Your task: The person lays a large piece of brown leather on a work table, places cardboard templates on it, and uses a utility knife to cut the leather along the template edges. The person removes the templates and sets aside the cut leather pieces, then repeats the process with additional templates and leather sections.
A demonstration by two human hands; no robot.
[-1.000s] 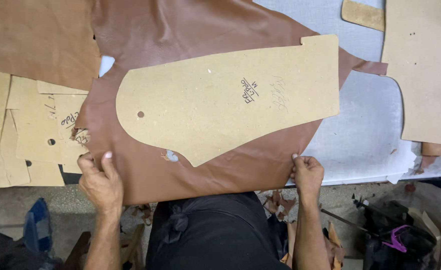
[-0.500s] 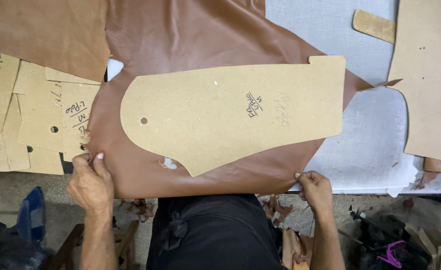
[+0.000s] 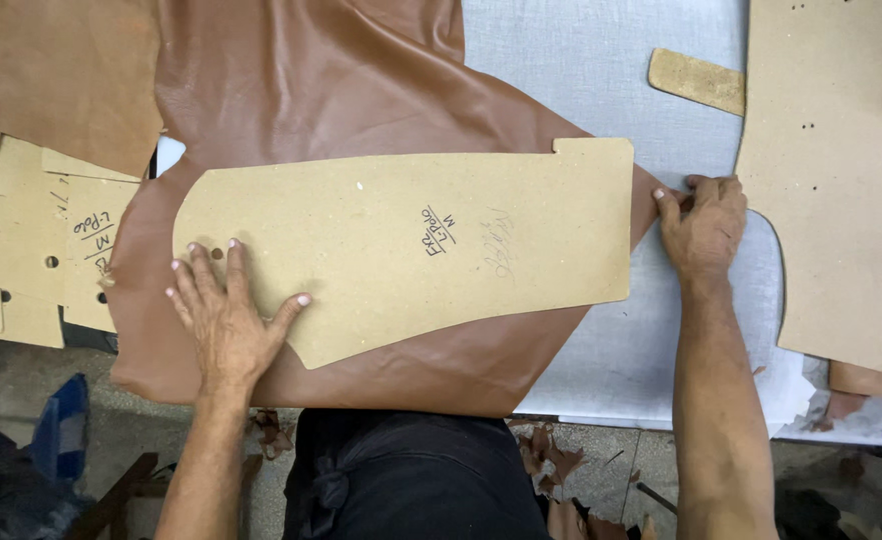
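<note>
Our left hand [image 3: 229, 318] lies flat, fingers spread, on a long tan cardboard pattern [image 3: 411, 245] atop brown leather [image 3: 331, 90] on the grey table [image 3: 581, 60]. Our right hand [image 3: 703, 225] pinches the leather's right edge. Pulling may shift the pattern. Handwritten marks sit mid-pattern.

No packages, signs or screens are in view. The only label-like marks are handwritten ones: a short dark ink note near the middle of the large tan cardboard pattern [image 3: 411, 250], with a fainter pencil scrawl just to its right, and another dark ink note on a smaller tan cardboard template [image 3: 81, 250] at the left, beside a punched hole.
</note>
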